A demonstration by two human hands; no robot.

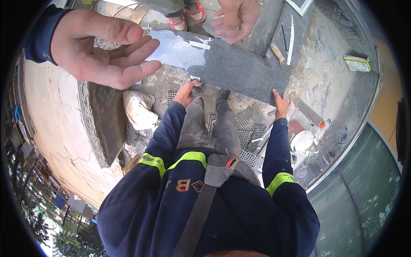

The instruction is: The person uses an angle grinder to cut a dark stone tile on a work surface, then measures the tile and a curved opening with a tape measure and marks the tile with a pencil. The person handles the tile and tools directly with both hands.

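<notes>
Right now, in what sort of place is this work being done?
Probably a building or renovation site: a large dark slab is held above a dusty, debris-strewn floor, with a reddish bucket standing nearby.
</notes>
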